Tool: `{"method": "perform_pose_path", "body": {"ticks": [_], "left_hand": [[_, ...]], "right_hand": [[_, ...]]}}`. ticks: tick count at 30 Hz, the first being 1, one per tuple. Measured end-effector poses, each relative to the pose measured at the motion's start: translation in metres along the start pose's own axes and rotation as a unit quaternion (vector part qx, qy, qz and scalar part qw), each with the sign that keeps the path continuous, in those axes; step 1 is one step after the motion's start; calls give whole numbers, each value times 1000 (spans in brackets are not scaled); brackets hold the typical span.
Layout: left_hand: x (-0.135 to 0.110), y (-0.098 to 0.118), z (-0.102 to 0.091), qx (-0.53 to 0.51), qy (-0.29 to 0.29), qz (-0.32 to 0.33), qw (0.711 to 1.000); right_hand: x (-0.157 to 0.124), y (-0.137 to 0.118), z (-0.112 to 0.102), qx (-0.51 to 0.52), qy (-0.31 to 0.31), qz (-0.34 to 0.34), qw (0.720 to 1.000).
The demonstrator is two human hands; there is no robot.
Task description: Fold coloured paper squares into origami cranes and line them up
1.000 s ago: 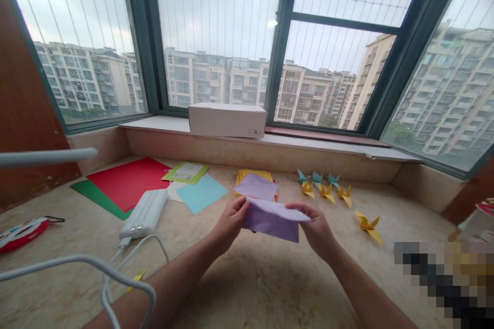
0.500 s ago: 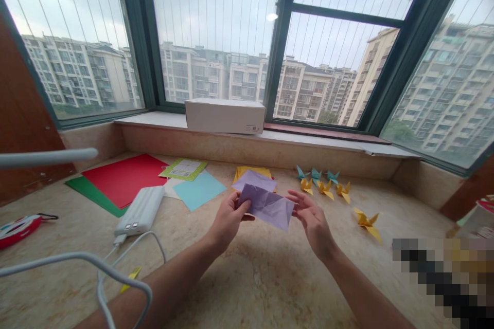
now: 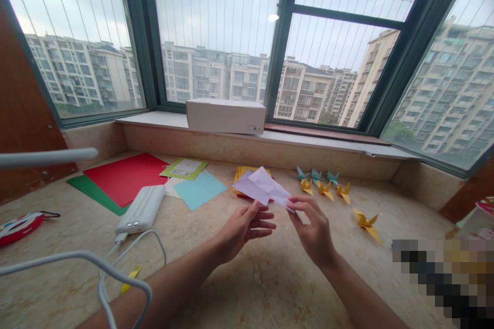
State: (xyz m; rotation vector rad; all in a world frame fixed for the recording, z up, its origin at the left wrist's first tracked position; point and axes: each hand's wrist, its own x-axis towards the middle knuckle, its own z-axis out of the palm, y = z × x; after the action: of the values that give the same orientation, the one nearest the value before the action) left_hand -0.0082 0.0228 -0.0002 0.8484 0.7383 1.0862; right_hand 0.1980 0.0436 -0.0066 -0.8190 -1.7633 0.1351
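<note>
The pale purple paper (image 3: 271, 185) (visibly creased) is held aslant.

A white box (image 3: 226, 117) sits on the windowsill (image 3: 154, 119), in front of the green window frame (image 3: 142, 31). Apartment buildings (image 3: 193, 74) stand outside under a cloudy sky (image 3: 216, 5). On the left, a white power bank (image 3: 142, 208) lies with a plug (image 3: 121, 239) in its near end. A thick white cable (image 3: 77, 255) loops in front. A red-and-white object (image 3: 21, 229) with a black loop (image 3: 50, 214) lies farther left, partly cut off by the picture's edge.

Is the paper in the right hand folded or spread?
Folded, apparently: the paper narrows toward the right fingers. How many layers, cannot tell.
</note>
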Motion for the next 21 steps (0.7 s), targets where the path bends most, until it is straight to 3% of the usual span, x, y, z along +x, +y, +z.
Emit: {"method": "perform_pose_path", "body": {"ticks": [2, 4, 9, 15, 21], "left_hand": [[-2, -2, 3, -30, -43, 37, 998], [-2, -3, 3, -36, -41, 69, 996], [-1, -2, -1, -20, -10, 93, 995], [-9, -4, 2, -4, -97, 69, 993], [-8, -10, 3, 54, -123, 92, 987]], "right_hand": [[-3, -6, 2, -14, -74, -65, 995], [-6, -10, 6, -30, -124, -100, 987], [-7, -9, 8, -37, -129, -102, 986], [-6, -8, 10, 67, -85, 50, 993], [-7, -12, 17, 217, -89, 217, 948]]}}
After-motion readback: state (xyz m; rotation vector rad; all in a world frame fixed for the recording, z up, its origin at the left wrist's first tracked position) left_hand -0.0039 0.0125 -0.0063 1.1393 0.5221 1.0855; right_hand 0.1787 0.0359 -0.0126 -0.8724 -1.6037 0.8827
